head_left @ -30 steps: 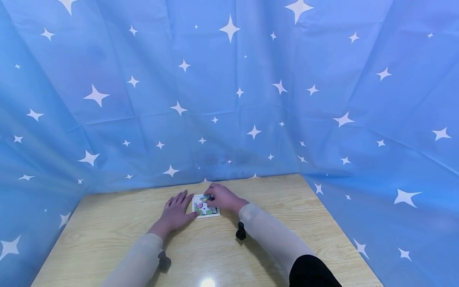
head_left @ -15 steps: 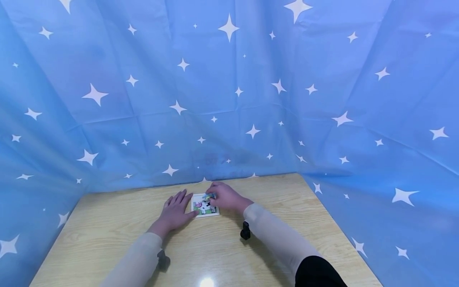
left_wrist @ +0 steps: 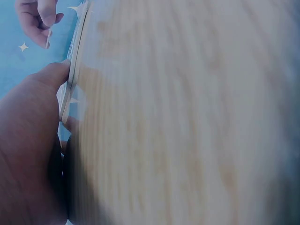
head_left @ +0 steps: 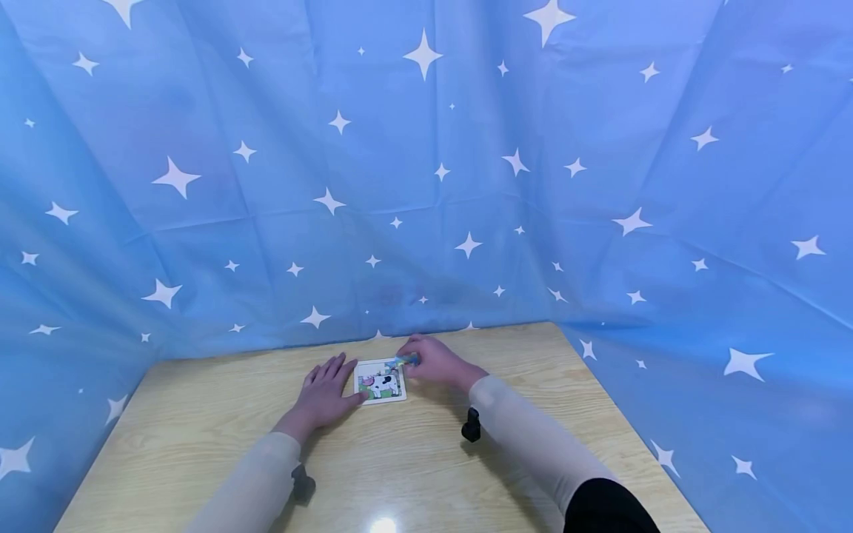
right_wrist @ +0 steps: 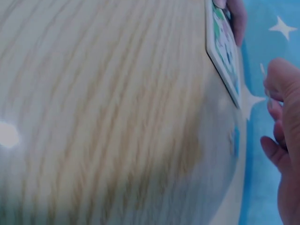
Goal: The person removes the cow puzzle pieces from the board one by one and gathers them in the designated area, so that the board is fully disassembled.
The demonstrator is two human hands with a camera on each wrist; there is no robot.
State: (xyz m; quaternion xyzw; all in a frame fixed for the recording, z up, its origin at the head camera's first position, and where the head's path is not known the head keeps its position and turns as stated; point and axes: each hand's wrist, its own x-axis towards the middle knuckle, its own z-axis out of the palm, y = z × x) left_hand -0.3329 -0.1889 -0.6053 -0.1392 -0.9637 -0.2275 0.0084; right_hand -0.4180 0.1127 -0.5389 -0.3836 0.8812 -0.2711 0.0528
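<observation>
A small picture puzzle (head_left: 380, 386) in a pale frame lies near the far side of the table, with a black-and-white cow on it. My left hand (head_left: 326, 394) rests flat at its left side, fingers straight. The left thumb (left_wrist: 55, 74) touches the puzzle's edge in the left wrist view. My right hand (head_left: 436, 363) pinches a blue-and-yellow puzzle piece (head_left: 409, 359) just off the puzzle's upper right corner. In the right wrist view this piece (right_wrist: 263, 70) shows as a thin pale edge, raised above the tabletop. A pale patch shows along the puzzle's top.
The light wood table (head_left: 373, 459) ends at a blue curtain (head_left: 373, 244) with white stars, which rises behind and on both sides. Small dark wrist cameras hang under both sleeves. A lamp glare (head_left: 383, 525) marks the table's near part.
My right hand has moved to the right, carrying the puzzle piece from over the puzzle to its upper right corner. More of the cow picture shows. My left hand has stayed in place.
</observation>
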